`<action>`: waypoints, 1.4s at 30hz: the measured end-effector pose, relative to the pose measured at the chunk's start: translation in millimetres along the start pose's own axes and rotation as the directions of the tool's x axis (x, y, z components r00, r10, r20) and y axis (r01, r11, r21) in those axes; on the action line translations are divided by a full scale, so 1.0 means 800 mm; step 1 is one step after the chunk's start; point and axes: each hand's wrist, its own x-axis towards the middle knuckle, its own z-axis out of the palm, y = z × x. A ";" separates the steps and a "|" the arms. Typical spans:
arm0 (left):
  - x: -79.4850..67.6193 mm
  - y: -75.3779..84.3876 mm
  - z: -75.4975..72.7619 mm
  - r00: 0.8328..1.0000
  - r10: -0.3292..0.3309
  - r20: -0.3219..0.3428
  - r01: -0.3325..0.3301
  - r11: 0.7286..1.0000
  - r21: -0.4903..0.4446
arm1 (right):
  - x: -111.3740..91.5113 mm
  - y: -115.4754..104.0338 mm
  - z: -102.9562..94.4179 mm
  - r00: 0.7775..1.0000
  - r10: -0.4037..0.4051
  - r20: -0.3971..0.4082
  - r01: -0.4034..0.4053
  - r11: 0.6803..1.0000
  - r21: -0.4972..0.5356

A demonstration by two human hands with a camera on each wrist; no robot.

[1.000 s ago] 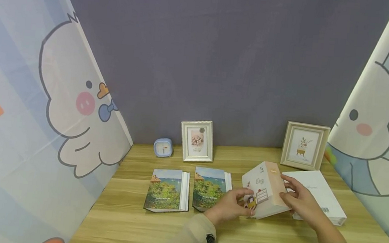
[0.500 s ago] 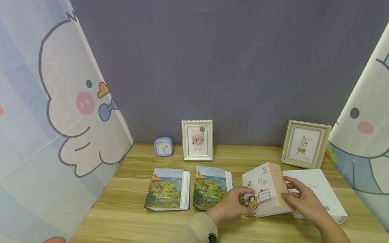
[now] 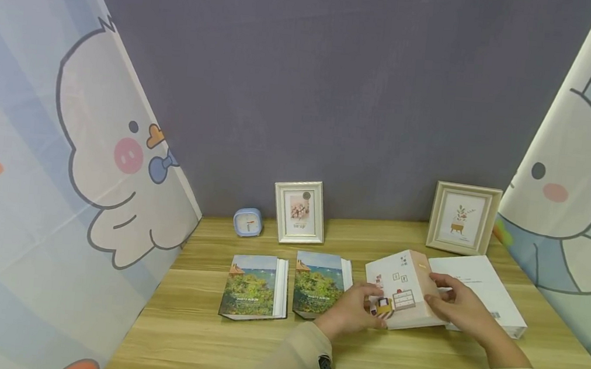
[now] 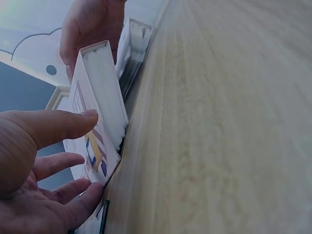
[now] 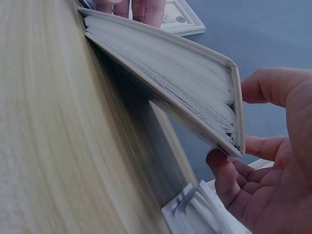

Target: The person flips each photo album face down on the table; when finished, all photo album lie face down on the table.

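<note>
A thick photo album (image 3: 398,275) with pale room drawings on its cover and a peach spine stands tilted on the table, its spine side raised. At that spine, my right hand (image 3: 461,307) holds the album; in the right wrist view the fingers of the right hand (image 5: 292,161) curl under its back edge. My left hand (image 3: 350,312) touches the lower opposite side of the cover. In the left wrist view, the fingers of the left hand (image 4: 29,209) are spread against the cover. White page edges (image 5: 170,63) face the right wrist camera.
A white album (image 3: 482,283) lies flat, partly behind my right hand. Two landscape-covered albums, one at left (image 3: 249,286) and one nearer (image 3: 318,286), lie beside my left hand. At the back stand a blue clock (image 3: 247,222), a silver frame (image 3: 300,213) and a beige frame (image 3: 463,220).
The album's raised spine side has lowered slightly, turning the cover more upward. My right hand has come down a little with it; my left hand stays nearly in place.
</note>
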 end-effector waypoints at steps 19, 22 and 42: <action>0.006 0.000 -0.006 0.999 0.037 -0.037 -0.025 0.962 0.271 | 0.003 0.003 0.008 0.998 -0.055 -0.021 0.052 0.990 -0.129; 0.006 0.001 -0.006 0.999 0.035 -0.039 -0.022 0.954 0.300 | 0.002 0.003 0.010 0.999 -0.050 -0.008 0.049 0.991 -0.127; 0.007 0.001 -0.004 0.998 0.024 -0.052 -0.004 0.938 0.347 | 0.003 0.005 0.013 0.998 -0.059 0.024 0.063 0.978 -0.198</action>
